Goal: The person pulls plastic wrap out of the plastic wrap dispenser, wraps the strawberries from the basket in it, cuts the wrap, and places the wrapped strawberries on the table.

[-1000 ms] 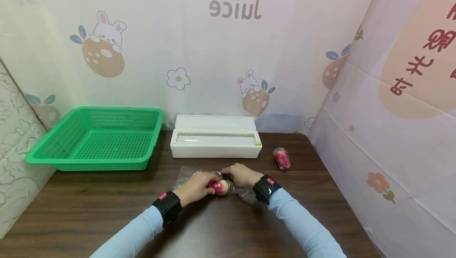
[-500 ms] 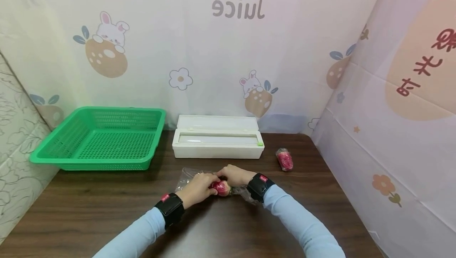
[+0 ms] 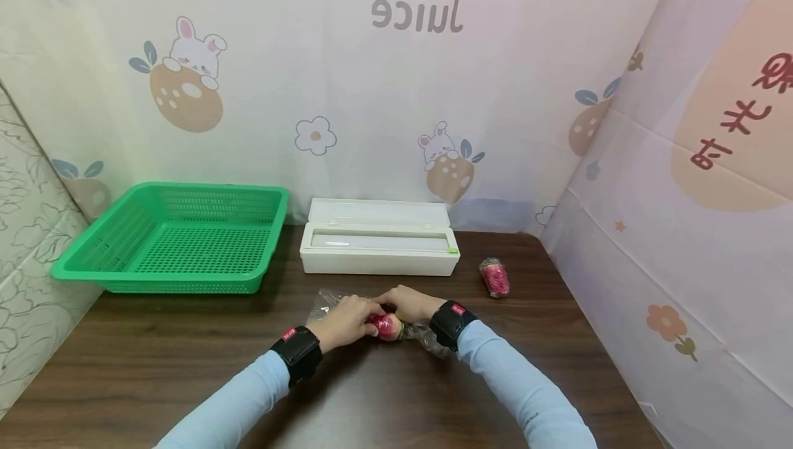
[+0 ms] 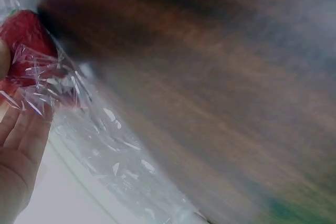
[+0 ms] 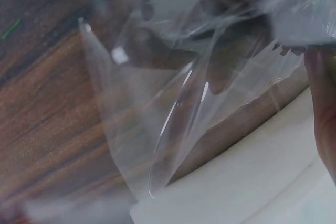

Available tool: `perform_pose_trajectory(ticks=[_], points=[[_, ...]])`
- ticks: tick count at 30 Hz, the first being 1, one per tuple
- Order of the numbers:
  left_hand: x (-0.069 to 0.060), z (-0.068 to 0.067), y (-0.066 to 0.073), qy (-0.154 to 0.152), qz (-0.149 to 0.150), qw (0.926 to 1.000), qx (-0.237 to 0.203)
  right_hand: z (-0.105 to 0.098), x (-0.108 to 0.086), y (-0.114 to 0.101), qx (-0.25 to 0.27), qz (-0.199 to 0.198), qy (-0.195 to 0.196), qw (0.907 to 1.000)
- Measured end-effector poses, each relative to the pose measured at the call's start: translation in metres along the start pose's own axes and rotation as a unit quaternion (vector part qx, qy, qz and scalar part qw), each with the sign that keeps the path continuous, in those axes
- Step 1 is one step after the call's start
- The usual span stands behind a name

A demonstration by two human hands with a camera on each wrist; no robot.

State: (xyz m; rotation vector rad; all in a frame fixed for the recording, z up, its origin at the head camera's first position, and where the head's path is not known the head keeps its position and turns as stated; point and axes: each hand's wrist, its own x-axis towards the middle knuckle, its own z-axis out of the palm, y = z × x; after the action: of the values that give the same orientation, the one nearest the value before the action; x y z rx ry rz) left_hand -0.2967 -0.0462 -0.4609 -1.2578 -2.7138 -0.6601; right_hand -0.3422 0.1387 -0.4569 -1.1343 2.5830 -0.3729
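Observation:
In the head view, my left hand (image 3: 345,321) grips a red fruit with a pale end (image 3: 388,326), partly wrapped in clear cling film (image 3: 434,342). The left wrist view shows the thumb and fingers on either side of the red fruit (image 4: 29,43), with crinkled cling film (image 4: 113,150) trailing from it. My right hand (image 3: 410,303) meets the left fingertips above the fruit and pinches the film there. Only one digit of the right hand (image 5: 323,108) shows in the right wrist view, beside the loose cling film (image 5: 131,114). Its other fingertips are hidden.
Behind the hands stands a white cling film dispenser (image 3: 379,265) with its lid up. A green plastic basket (image 3: 180,284) is at the back left. A second wrapped pink-red piece (image 3: 495,278) lies to the right on the dark wooden table (image 3: 384,401).
Over the last second my right hand has shifted slightly left, closer to my left fingertips. The left hand keeps its grip on the fruit; little else has moved.

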Motion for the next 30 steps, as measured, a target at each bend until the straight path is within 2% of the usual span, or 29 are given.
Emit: perform_pose_trajectory(ticks=[5, 10, 12, 14, 19, 22, 25, 30], points=[[0.006, -0.002, -0.002, -0.022, -0.023, 0.9992, -0.024, 0.0, 0.0, 0.004, 0.054, 0.019, -0.003, 0.9984], [0.01, -0.002, -0.003, -0.037, -0.044, 0.9973, -0.046, -0.001, -0.002, 0.008, 0.14, 0.04, 0.0, 0.9893], [0.011, -0.001, -0.004, -0.04, -0.049, 0.9965, -0.054, -0.001, -0.002, 0.009, 0.158, 0.044, 0.009, 0.9864], [0.011, 0.0, -0.005, -0.046, -0.058, 0.9955, -0.06, -0.002, -0.004, 0.01, 0.16, 0.066, 0.03, 0.9844], [0.013, -0.001, -0.007, -0.064, -0.089, 0.9904, -0.084, -0.01, -0.016, -0.004, 0.099, 0.139, 0.111, 0.9791], [0.014, -0.005, -0.007, -0.075, -0.112, 0.9852, -0.106, -0.014, -0.026, -0.02, 0.052, 0.132, 0.13, 0.9812], [0.015, -0.01, -0.006, -0.084, -0.128, 0.9809, -0.12, -0.01, -0.036, -0.032, 0.012, 0.114, 0.133, 0.9845], [0.019, -0.01, -0.008, -0.09, -0.122, 0.9818, -0.115, 0.002, -0.045, -0.043, -0.059, 0.095, 0.145, 0.9831]])
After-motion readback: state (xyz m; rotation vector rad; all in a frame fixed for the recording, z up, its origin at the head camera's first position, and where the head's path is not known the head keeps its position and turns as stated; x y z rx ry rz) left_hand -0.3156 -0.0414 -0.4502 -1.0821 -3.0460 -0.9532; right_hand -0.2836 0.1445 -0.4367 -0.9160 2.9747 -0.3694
